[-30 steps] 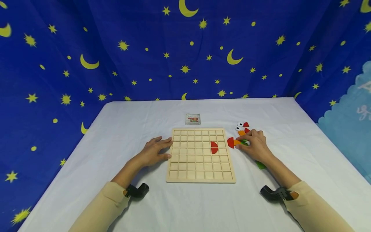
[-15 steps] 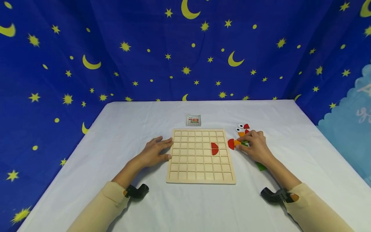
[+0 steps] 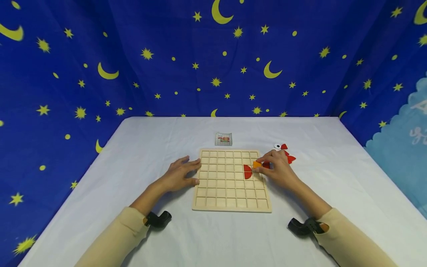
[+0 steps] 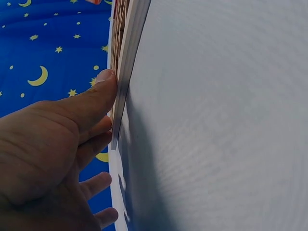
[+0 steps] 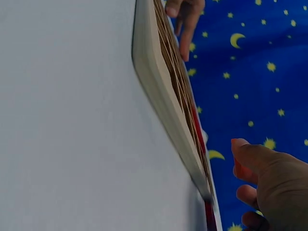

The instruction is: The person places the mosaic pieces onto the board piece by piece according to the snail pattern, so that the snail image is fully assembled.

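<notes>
I've got R hand [image 3: 277,168] pinching orange pc [image 3: 257,165] over right side of board [image 3: 225,193], L hand [image 3: 176,175] spread at its left edge; best lower level, clear of red pcs [image 3: 247,175].

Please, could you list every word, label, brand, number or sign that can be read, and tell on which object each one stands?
"A", probably, cut off by the edge: light-blue scalloped panel.
Below it: white looped lettering, cut off, unreadable.
Small square printed card: any text too small to read.
</notes>
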Demonstrator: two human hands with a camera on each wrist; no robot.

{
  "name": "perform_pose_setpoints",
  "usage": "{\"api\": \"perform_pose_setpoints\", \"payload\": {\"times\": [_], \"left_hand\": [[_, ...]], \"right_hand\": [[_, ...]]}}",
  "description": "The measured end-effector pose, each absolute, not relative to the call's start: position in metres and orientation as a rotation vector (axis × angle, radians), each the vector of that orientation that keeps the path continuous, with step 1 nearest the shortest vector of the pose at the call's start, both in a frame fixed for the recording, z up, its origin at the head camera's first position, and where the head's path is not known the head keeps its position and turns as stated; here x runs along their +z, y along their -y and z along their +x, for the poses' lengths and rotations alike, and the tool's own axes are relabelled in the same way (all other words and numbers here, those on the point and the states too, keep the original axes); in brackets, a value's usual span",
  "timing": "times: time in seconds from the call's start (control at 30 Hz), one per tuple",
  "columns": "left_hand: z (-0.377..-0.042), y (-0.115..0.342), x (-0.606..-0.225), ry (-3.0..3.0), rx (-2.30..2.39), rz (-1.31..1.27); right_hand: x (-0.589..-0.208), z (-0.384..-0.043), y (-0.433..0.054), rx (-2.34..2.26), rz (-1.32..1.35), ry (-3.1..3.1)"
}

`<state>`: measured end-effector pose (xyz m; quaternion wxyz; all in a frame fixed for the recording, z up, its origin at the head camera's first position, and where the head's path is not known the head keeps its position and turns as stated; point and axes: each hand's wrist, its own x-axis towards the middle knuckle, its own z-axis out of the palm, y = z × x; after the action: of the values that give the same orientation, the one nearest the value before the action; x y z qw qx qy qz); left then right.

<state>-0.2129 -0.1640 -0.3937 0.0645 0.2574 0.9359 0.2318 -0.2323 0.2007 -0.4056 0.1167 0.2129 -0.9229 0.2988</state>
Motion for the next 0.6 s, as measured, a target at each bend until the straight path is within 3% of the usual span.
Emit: {"api": "perform_pose_setpoints", "payload": {"times": [0.6], "left_hand": [[-0.213,0.162,-0.395,-2.804,0.707,0.742]], "right_hand": [[-0.418,-0.245,-0.155,0.958,0.735,2.685]]}}
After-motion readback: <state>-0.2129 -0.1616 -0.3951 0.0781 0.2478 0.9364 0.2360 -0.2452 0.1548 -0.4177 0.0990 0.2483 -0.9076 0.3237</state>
